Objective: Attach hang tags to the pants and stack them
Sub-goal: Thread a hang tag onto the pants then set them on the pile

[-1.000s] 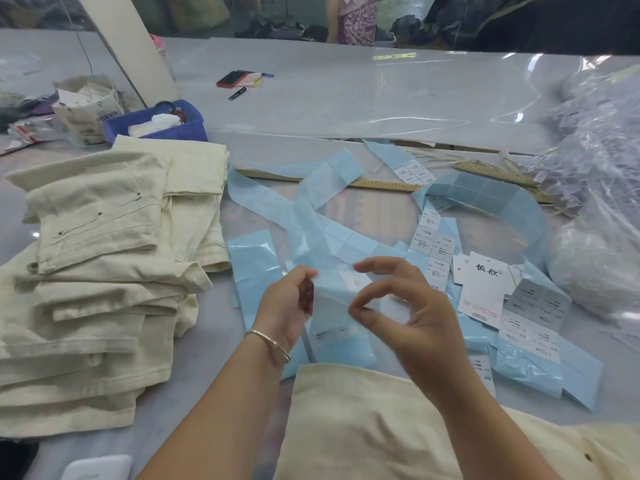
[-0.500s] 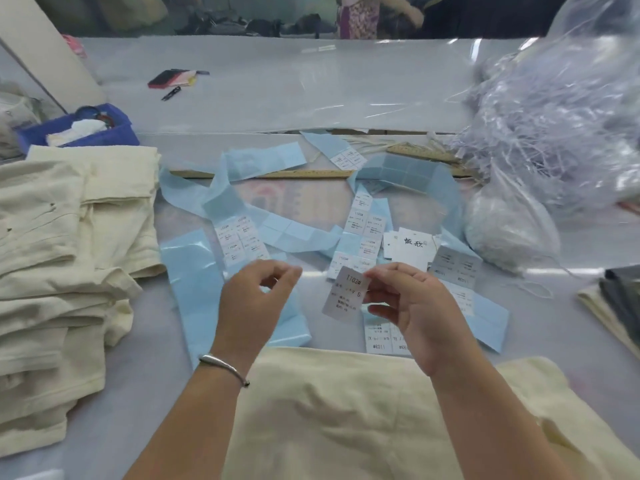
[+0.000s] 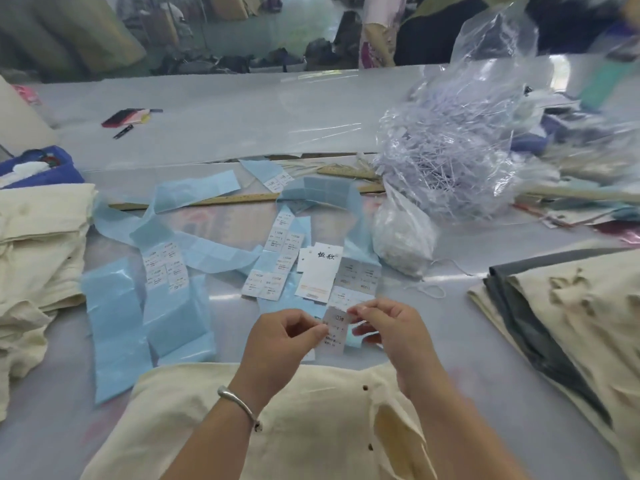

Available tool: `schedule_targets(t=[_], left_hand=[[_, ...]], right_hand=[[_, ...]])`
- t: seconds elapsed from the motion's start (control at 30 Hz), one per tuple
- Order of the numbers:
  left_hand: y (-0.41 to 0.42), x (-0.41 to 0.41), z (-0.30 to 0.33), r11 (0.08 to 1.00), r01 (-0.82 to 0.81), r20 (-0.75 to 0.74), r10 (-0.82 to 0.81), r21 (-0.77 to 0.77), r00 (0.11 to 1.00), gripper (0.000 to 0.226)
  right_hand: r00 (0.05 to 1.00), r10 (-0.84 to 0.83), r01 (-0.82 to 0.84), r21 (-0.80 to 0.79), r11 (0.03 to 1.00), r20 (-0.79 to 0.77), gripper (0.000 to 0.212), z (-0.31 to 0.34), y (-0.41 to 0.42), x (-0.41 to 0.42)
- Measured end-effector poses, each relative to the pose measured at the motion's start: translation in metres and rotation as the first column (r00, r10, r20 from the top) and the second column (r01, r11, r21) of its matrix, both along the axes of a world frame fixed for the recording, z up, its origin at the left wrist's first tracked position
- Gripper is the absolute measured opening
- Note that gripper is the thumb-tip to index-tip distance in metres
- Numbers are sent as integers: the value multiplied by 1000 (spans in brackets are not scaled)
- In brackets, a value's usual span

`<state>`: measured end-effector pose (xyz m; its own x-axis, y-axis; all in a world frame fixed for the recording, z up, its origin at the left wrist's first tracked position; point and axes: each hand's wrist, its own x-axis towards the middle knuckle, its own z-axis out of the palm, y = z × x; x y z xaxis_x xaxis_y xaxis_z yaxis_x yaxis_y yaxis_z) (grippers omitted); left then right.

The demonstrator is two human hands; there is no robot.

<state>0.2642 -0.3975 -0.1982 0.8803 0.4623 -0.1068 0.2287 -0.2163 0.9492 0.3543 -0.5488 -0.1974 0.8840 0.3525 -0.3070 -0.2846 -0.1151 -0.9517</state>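
Both hands hold one small white printed label (image 3: 335,330) just above the table. My left hand (image 3: 280,344) pinches its left edge and my right hand (image 3: 391,332) pinches its top right corner. A cream pair of pants (image 3: 311,420) lies flat beneath my forearms at the near edge. A white hang tag (image 3: 318,271) with black characters lies just beyond the label, among sheets of labels on blue backing paper (image 3: 166,268). A pile of folded cream pants (image 3: 38,258) sits at the left.
A clear bag of white plastic tag fasteners (image 3: 450,168) stands at the right back, a smaller bag (image 3: 401,237) in front of it. Folded grey and cream garments (image 3: 568,313) lie at the right. A wooden ruler (image 3: 242,199), a blue bin (image 3: 45,166) and scissors (image 3: 123,131) are further back.
The view has swung to the right. My left hand has come across and taken the label's left edge, which my right hand alone held before; the label now sits lower, between both hands.
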Motion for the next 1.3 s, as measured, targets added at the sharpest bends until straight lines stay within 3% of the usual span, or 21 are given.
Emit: schedule_targets(t=[0.13,0.3,0.4,0.57,0.7,0.77,0.83,0.9,0.97,1.13,1.3], left_hand=[[-38,22,-10,999,-29,2,29,29,1000,15],[-54,41,-16,955,-215,-5,219,-202,976,3],[-45,38,-20,878,-372,-20,384,-300,923,7],[-27,22,-28,824,-466,-13,489,-323,872,23],[-16,14,-37,813,-494,-4,518,-308,856,31],[-13,10,-42,812,-500,3,525,-301,851,34],[-10,6,-47,804,-511,7,538,-305,843,36],[-6,2,-52,792,-523,-6,549,-317,836,36],[-1,-1,-56,787,-526,-18,551,-321,834,36],[8,-5,-64,794,-512,-44,528,-328,848,36],[10,-6,-65,808,-485,-41,502,-334,864,40]], right_hand=[[989,-119,135,-222,966,85,13,-39,-55,34],[978,-186,206,-274,940,96,14,-69,-93,74],[981,-91,142,-313,939,171,15,-75,-84,88],[926,170,3,-457,889,337,18,-79,-37,97],[823,343,-125,-446,886,452,16,-69,21,101],[709,472,-209,-483,850,524,14,-67,50,101],[515,655,-222,-652,725,553,29,-71,74,102],[346,805,-131,-824,551,483,36,-79,88,106],[308,846,-63,-878,475,435,35,-83,95,110],[216,872,27,-896,444,439,24,-86,97,112],[195,899,66,-920,387,392,36,-82,101,105]])
